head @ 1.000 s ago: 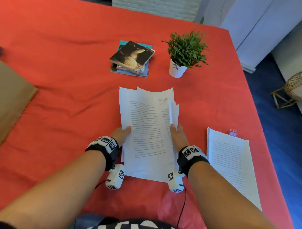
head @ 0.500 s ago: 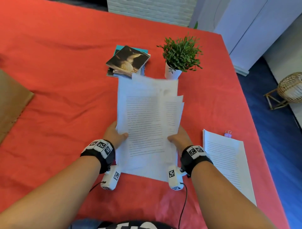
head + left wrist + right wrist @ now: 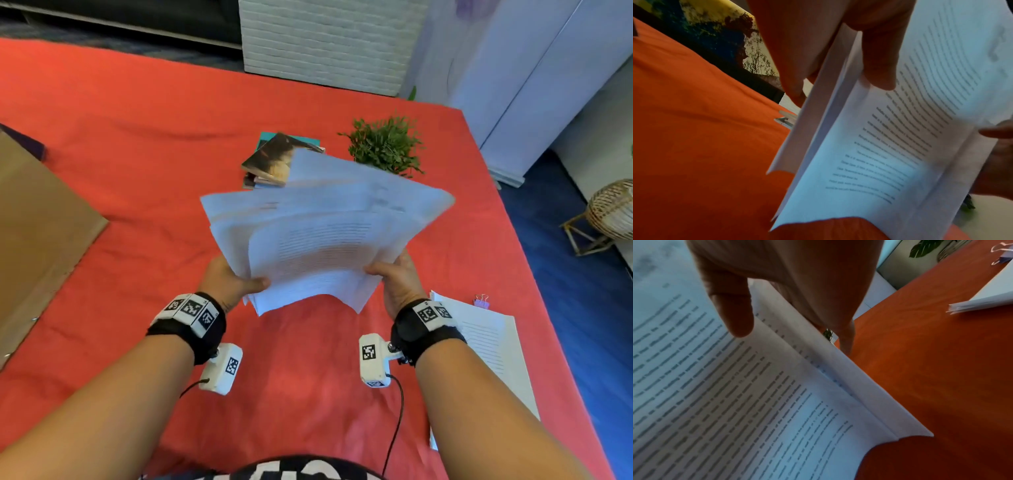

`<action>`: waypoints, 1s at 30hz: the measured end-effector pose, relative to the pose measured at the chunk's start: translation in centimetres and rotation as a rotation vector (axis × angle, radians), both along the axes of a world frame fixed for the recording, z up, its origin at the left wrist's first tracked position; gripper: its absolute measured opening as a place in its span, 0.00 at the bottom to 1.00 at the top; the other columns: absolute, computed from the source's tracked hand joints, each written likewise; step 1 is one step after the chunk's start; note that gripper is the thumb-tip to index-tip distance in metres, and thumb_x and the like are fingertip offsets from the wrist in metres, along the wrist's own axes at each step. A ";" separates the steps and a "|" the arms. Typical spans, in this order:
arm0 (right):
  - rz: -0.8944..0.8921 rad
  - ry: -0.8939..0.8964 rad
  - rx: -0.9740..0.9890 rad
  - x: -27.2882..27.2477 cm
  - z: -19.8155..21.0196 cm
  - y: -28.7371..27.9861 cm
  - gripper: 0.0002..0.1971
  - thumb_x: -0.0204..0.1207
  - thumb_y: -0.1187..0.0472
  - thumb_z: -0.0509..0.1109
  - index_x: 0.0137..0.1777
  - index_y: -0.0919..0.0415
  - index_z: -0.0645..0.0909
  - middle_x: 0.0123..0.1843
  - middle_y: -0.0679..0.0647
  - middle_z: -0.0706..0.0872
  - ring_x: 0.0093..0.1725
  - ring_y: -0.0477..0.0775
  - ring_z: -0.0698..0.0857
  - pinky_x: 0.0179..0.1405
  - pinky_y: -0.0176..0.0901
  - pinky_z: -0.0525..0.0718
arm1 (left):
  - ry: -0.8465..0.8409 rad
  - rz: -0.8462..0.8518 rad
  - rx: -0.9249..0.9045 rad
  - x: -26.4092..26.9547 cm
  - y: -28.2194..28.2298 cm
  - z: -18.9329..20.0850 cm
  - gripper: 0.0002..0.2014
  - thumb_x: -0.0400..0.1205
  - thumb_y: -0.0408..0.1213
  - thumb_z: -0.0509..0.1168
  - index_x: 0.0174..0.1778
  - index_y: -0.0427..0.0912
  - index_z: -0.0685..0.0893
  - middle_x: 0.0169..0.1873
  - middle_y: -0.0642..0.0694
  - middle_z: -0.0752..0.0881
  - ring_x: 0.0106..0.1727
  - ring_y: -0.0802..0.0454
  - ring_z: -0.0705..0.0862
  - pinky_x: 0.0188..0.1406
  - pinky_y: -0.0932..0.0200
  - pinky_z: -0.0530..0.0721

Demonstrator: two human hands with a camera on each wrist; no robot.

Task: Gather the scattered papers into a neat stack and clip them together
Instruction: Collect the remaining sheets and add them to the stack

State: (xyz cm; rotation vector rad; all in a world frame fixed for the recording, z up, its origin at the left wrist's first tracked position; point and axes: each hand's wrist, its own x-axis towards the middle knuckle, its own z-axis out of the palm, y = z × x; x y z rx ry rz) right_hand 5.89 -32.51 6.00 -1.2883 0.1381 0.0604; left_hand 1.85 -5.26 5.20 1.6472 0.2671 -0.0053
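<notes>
Both hands hold a loose bundle of printed papers [image 3: 322,236] in the air above the red table [image 3: 120,192], its sheets fanned and uneven. My left hand [image 3: 233,282] grips the left edge, thumb on top and fingers beneath [image 3: 879,61]. My right hand [image 3: 397,274] grips the right edge the same way, thumb on the text side [image 3: 731,311]. A second, flat pile of papers [image 3: 486,346] lies on the table at the right, partly under my right forearm. A small pink binder clip [image 3: 481,301] rests just beyond that pile, also seen as the clip [image 3: 1001,256] in the right wrist view.
A small stack of books [image 3: 274,161] and a potted green plant [image 3: 385,145] stand behind the held papers. A brown board [image 3: 37,219] lies at the table's left edge. A white cabinet [image 3: 534,68] and a wicker stool [image 3: 613,212] stand off the table's right side.
The bundle has been lifted off the table and tilted up, its sheets fanning wider. Both hands rose with it, and the camera view tipped up toward the far wall.
</notes>
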 end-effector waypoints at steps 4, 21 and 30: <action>0.007 0.027 0.035 -0.7 -0.1 0.6 0.28 0.52 0.81 0.63 0.56 0.70 0.81 0.36 0.52 0.91 0.38 0.54 0.88 0.40 0.43 0.88 | 0.031 0.035 -0.018 0.0 -0.6 -0.8 0.26 0.52 0.21 0.76 0.43 0.48 0.87 0.39 0.50 0.91 0.51 0.36 0.88 0.51 0.33 0.86; 0.034 0.016 0.047 -1.0 0.2 0.2 0.30 0.48 0.78 0.59 0.52 0.58 0.81 0.40 0.54 0.84 0.45 0.55 0.80 0.41 0.44 0.78 | -0.006 0.129 -0.202 2.1 -2.9 -1.0 0.33 0.49 0.15 0.62 0.48 0.47 0.80 0.43 0.41 0.84 0.49 0.41 0.82 0.47 0.44 0.82; -0.005 -0.204 -0.012 -1.3 3.4 -0.1 0.31 0.52 0.78 0.60 0.54 0.52 0.80 0.45 0.52 0.84 0.46 0.53 0.81 0.44 0.44 0.80 | 0.014 0.067 -0.172 2.4 -3.8 -0.5 0.34 0.48 0.17 0.61 0.53 0.37 0.79 0.42 0.39 0.83 0.45 0.42 0.81 0.38 0.54 0.80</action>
